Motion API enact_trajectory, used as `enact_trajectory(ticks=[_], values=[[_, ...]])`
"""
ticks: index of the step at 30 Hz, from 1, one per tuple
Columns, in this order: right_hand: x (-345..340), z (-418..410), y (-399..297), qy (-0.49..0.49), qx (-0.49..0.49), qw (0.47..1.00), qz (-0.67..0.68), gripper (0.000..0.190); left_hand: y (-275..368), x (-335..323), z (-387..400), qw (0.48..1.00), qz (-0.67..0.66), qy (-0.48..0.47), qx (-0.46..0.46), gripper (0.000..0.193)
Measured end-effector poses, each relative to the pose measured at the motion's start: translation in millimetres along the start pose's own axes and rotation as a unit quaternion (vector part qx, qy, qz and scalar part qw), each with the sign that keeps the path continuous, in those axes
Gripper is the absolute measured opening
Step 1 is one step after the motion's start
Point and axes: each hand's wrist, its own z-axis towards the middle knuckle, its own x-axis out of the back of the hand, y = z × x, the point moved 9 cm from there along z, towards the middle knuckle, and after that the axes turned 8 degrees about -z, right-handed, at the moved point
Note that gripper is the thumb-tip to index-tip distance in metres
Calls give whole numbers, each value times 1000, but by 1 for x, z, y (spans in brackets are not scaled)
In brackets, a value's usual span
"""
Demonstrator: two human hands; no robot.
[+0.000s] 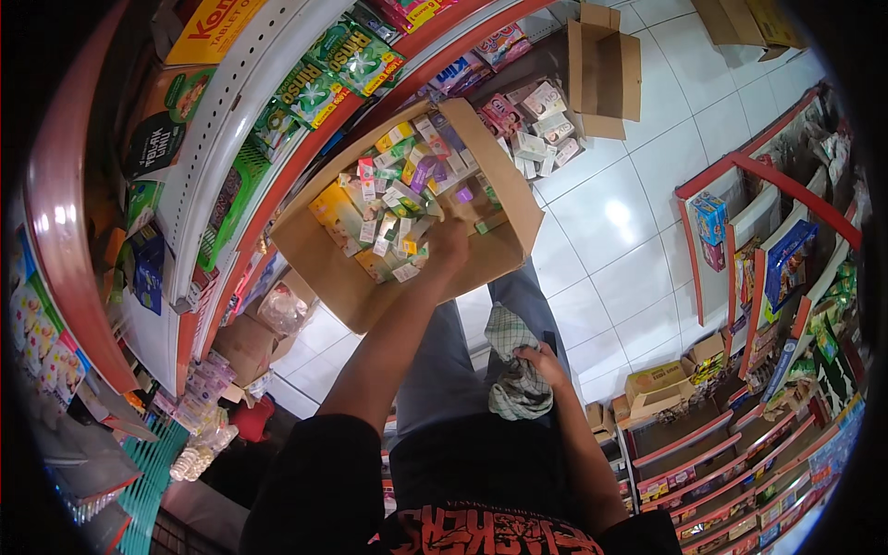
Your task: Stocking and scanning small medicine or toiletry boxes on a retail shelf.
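My left hand (448, 241) reaches down into a large open cardboard box (333, 284). Its fingers are among small product cartons (399, 201) in white, green, yellow and purple, and whether they grip one cannot be made out. Larger yellow cartons (335, 216) line the box's left side. A crumpled checked cloth (512, 333) hangs from my right hand (541, 362), close in front of my body. The big box is tilted in view, above my legs and beside the shelf.
Left of the box run shelves with a red edge (267, 191), holding green Rinso detergent packs (312, 90) and a green plastic basket (239, 201). Giv soap cartons (544, 128) and an open cardboard box (602, 76) stand beyond on the tiled floor (596, 208). More shelving (701, 444) stands right.
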Motion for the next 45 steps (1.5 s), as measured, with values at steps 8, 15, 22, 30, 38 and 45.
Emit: enact_trajectory(ticks=[8, 15, 22, 30, 38, 45], values=[[2, -6, 1, 22, -43, 998, 44, 28, 17, -68, 53, 997, 2, -68, -30, 27], [-12, -18, -21, 16, -44, 984, 175, 33, 21, -16, 17, 990, 13, -76, -117, 27], [-41, -94, -203, 246, 412, 859, -181, 29, 7, 58, -127, 640, -736, -218, 38, 23], [-208, -178, -234, 104, 574, 698, -415, 57, -2, 127, -214, 460, -862, -199, -74, 20], [-211, -211, -206, 24, 515, 792, -327, 42, -37, 219, -269, 524, -841, -49, -125, 17], [-293, -273, -223, 233, 679, 449, -532, 55, -42, 256, -317, 746, -615, 119, -226, 62]])
